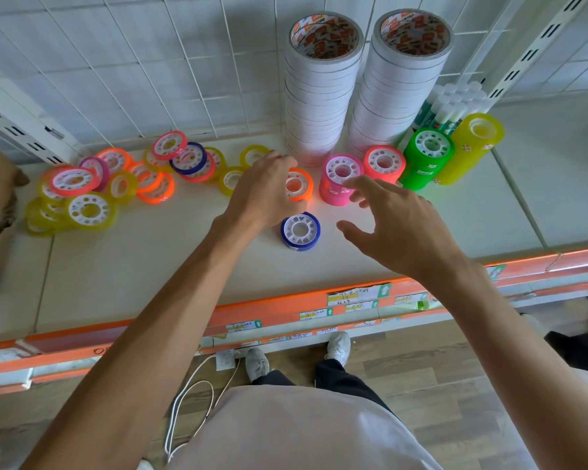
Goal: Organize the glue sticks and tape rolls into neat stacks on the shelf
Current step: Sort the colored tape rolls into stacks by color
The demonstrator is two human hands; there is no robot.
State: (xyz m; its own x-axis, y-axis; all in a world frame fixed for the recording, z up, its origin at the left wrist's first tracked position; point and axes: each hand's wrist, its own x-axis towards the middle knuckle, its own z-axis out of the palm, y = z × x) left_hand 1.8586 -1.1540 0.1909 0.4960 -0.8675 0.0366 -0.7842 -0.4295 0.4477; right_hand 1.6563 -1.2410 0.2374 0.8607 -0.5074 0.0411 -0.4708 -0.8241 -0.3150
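The job looks abt half done. Past the hands, at the back of the shelf (319, 266), 2 tall white tape stacks (319, 96) stand side by side, and the glue sticks (455, 103) stand packed in a bunch behind the yellow stack (472, 147) — I can't count them, too small. Just past the right hand (401, 225) is a row of 4 neat color stacks: pink stack (336, 184), red one, green stack (425, 157), then yellow. The left hand (269, 191) has its fingers curled round a short orange stack (297, 186), holding it. The right hand is loose, fingers spread, holding nothing, with its fingertips near the pink stack. Between the 2 hands, on the near side, sits 1 small blue stack (300, 231), alone. What's left — the messy pile of loose rolls (109, 184) far out to the left of the left hand. I count roughly 20 there, mostly yellow, orange, pink, plus 1 blue, some leaning on each other, so the no. isn't sure. Those need sorting by color, I think.
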